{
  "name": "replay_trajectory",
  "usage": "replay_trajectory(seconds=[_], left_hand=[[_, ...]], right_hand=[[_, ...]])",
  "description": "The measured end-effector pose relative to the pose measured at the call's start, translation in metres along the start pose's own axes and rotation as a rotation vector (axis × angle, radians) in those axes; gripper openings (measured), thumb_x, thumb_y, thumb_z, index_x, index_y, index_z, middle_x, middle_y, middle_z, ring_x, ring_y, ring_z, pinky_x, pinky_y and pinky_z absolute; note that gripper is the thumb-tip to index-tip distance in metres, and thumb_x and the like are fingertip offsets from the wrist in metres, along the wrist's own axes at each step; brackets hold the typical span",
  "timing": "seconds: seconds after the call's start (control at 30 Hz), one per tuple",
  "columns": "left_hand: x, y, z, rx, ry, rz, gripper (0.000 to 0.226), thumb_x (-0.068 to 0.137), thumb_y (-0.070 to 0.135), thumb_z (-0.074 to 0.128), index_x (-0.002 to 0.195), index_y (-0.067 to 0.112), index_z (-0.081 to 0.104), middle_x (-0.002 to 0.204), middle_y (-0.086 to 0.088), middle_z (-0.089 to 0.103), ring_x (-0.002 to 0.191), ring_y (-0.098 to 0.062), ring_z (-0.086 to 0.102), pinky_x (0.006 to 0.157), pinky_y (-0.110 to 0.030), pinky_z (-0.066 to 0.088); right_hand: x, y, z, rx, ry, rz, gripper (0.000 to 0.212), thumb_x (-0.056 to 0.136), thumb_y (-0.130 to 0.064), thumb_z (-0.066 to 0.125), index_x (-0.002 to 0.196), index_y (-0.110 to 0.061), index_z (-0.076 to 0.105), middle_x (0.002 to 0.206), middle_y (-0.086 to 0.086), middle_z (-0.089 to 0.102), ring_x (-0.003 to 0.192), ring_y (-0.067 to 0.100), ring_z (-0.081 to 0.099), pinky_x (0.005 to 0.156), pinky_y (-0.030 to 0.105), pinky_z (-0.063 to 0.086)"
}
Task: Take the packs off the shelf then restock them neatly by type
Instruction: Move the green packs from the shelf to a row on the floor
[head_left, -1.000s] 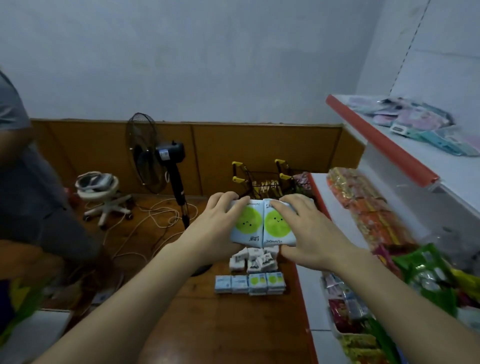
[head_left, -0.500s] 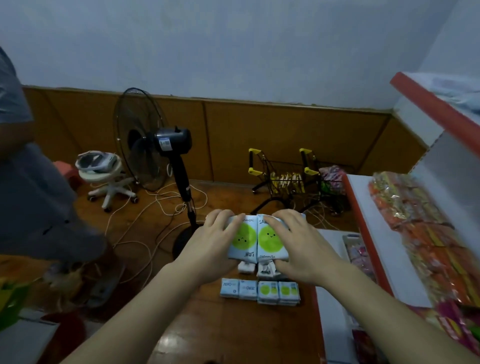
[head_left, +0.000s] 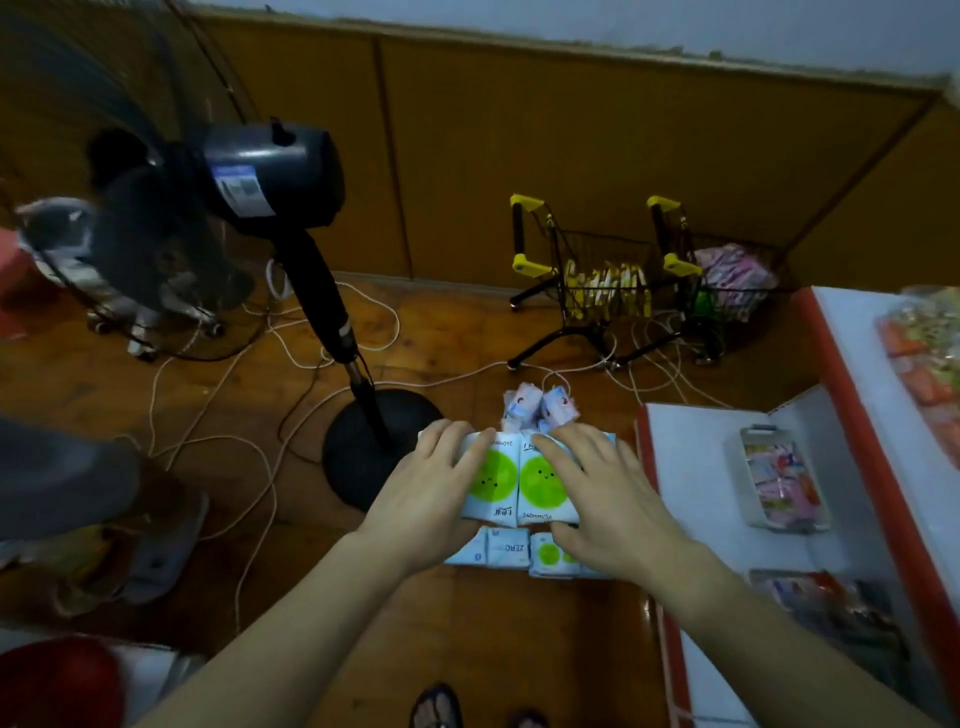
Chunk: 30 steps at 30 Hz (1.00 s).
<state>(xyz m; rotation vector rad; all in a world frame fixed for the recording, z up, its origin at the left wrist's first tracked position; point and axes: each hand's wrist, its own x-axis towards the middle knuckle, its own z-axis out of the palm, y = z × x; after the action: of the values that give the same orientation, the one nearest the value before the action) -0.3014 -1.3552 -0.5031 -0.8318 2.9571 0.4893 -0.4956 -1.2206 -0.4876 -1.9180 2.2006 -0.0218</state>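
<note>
Soft film-wrapped green-dot packs (head_left: 519, 480) | light, squashy, slippery | left hand (head_left: 431, 493), right hand (head_left: 608, 499) grip outer edges, 9 and 3 o'clock

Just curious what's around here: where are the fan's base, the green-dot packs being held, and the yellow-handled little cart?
fan base (head_left: 363, 457), head view, black disc.
green-dot packs (head_left: 519, 480), head view, front faces.
left mini cart (head_left: 587, 275), head view, wire basket.

You see a black standing fan (head_left: 270, 179); white cables (head_left: 291, 338) trail around it, two mini carts (head_left: 597, 280) stand beyond.
</note>
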Motion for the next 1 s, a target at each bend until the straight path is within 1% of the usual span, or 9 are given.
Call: replay_trajectory(seconds=[0.07,0.1,0.2,0.3,0.4,0.6,0.67,0.83,1.0], left_hand=[[0.017,-0.016,0.038,0.015,-0.028,-0.019,0.093,0.083,0.048,0.068,0.155,0.027,0.013,0.154,-0.001,0.023,0.146,-0.026,0.012,0.105,-0.045,0.044],[0.026,-0.025,0.058,0.032,-0.038,-0.03,0.093,0.082,0.05,0.068,0.154,0.028,0.013,0.155,-0.001,0.023,0.147,-0.027,0.012,0.109,-0.047,0.039],[0.046,-0.046,0.125,0.075,-0.072,-0.055,0.094,0.079,0.048,0.071,0.153,0.029,0.017,0.152,0.001,0.028,0.147,-0.028,0.015,0.117,-0.053,0.026],[0.06,-0.064,0.196,0.113,-0.094,-0.061,0.093,0.075,0.046,0.074,0.151,0.027,0.023,0.15,0.002,0.033,0.145,-0.028,0.021,0.117,-0.055,0.022],[0.068,-0.082,0.27,0.13,-0.089,-0.052,0.091,0.073,0.047,0.075,0.149,0.024,0.031,0.146,0.0,0.04,0.142,-0.031,0.029,0.117,-0.058,0.022],[0.073,-0.115,0.408,0.08,-0.134,-0.069,0.086,0.076,0.052,0.071,0.148,0.023,0.033,0.145,-0.003,0.042,0.14,-0.033,0.031,0.112,-0.054,0.03],[0.075,-0.122,0.447,0.069,-0.152,-0.078,0.088,0.077,0.053,0.07,0.149,0.023,0.03,0.147,-0.003,0.04,0.141,-0.032,0.029,0.112,-0.053,0.032],[0.086,-0.141,0.528,0.08,-0.198,-0.098,0.089,0.081,0.049,0.069,0.153,0.023,0.024,0.152,-0.005,0.035,0.141,-0.031,0.026,0.114,-0.052,0.026],[0.096,-0.155,0.587,0.086,-0.267,-0.121,0.09,0.086,0.046,0.065,0.156,0.025,0.012,0.157,-0.005,0.023,0.146,-0.03,0.014,0.119,-0.053,0.019]], right_hand=[[0.018,0.012,0.038,-0.04,-0.009,0.001,0.091,0.072,-0.047,0.069,0.151,-0.025,0.03,0.151,-0.001,0.037,0.145,0.025,0.029,0.116,0.059,0.026],[0.027,0.018,0.058,-0.052,-0.017,0.003,0.091,0.071,-0.048,0.07,0.15,-0.025,0.033,0.15,-0.001,0.039,0.144,0.024,0.031,0.117,0.06,0.024],[0.051,0.039,0.127,-0.054,-0.041,-0.004,0.092,0.065,-0.047,0.078,0.146,-0.022,0.041,0.144,0.0,0.048,0.139,0.025,0.04,0.115,0.063,0.025],[0.067,0.057,0.204,-0.021,-0.057,-0.012,0.094,0.068,-0.043,0.079,0.149,-0.021,0.036,0.144,0.002,0.047,0.139,0.027,0.04,0.116,0.06,0.026],[0.075,0.071,0.281,-0.013,-0.077,-0.013,0.094,0.073,-0.044,0.075,0.152,-0.021,0.03,0.146,0.003,0.043,0.139,0.028,0.038,0.118,0.057,0.024],[0.085,0.09,0.422,0.019,-0.114,-0.042,0.094,0.071,-0.04,0.073,0.151,-0.018,0.03,0.144,0.006,0.043,0.137,0.031,0.039,0.115,0.06,0.027],[0.089,0.096,0.463,0.016,-0.132,-0.039,0.094,0.071,-0.04,0.071,0.152,-0.018,0.03,0.144,0.006,0.042,0.137,0.03,0.037,0.116,0.06,0.025],[0.101,0.11,0.548,0.004,-0.166,-0.039,0.095,0.069,-0.041,0.071,0.151,-0.018,0.03,0.141,0.006,0.044,0.135,0.028,0.04,0.118,0.06,0.02],[0.109,0.124,0.609,0.002,-0.173,-0.043,0.093,0.069,-0.043,0.074,0.15,-0.018,0.034,0.139,0.005,0.048,0.133,0.026,0.044,0.117,0.061,0.023]])
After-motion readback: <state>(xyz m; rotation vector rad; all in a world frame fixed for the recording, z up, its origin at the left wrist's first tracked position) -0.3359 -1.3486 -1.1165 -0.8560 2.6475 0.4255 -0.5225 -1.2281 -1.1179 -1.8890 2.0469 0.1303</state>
